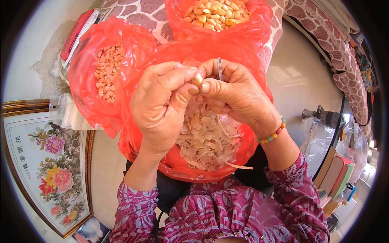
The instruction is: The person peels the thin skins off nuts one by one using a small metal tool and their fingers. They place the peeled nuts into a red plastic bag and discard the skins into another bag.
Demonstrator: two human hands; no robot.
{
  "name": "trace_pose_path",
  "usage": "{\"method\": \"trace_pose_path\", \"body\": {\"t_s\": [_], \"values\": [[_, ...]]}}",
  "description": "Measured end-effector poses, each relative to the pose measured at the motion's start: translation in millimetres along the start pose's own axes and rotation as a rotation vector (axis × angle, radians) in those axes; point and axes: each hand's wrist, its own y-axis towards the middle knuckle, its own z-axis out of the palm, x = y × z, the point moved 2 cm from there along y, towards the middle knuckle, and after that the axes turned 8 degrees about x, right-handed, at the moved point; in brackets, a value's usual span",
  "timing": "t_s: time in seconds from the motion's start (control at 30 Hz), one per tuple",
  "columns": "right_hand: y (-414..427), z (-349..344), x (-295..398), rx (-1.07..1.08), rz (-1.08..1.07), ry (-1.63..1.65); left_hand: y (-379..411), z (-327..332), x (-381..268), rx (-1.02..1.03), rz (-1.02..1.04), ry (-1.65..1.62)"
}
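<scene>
Between the fingertips of both my hands is a garlic clove (197, 79). My left hand (167, 100) pinches it from the left with thumb and forefinger. The thumb and forefinger of my right hand (234, 88) touch its other side, and a small metal blade (219, 69) sticks up among the right fingers. Beneath the hands a red plastic bag (194, 177) holds a heap of dry garlic skins (209, 139). At the top, peeled-looking cloves (218, 15) fill another red bag (261, 27). A third red bag (80, 76), at the left, contains smaller cloves (109, 73).
A patterned cover (146, 15) lies under the bags at the top. Books (77, 36) are stacked at the upper left, above a framed flower picture (54, 170). On the right are more books (331, 173), clear plastic bags (316, 139) and a patterned covered seat (349, 82).
</scene>
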Motion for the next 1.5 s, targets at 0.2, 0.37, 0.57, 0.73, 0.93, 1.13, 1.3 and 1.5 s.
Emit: {"method": "trace_pose_path", "body": {"t_s": [0.2,0.37,0.57,0.73,0.93,1.13,1.3,1.5], "values": [[1,1,-1,0.022,0.023,0.121,0,3,1,-0.054,0.067,0.011],[-2,5,2,-0.057,0.011,0.044,2,8,1,-0.047,0.095,0.042],[-1,2,4,0.001,-0.047,0.154,1,3,1,-0.023,0.069,-0.302],[-1,5,7,0.020,-0.090,0.168,0,0,7,-0.019,-0.028,-0.678],[-2,3,7,-0.087,-0.136,0.016,2,-12,5,-0.012,-0.232,-0.574],[-2,9,7,-0.199,-0.166,-0.357,4,-5,-5,0.014,-0.163,-0.084],[1,6,-1,-0.241,-0.323,-0.601,5,-6,-5,0.072,-0.120,0.023],[4,5,-7,-0.274,-0.361,-0.691,4,-5,-2,0.048,-0.052,0.148]]}}
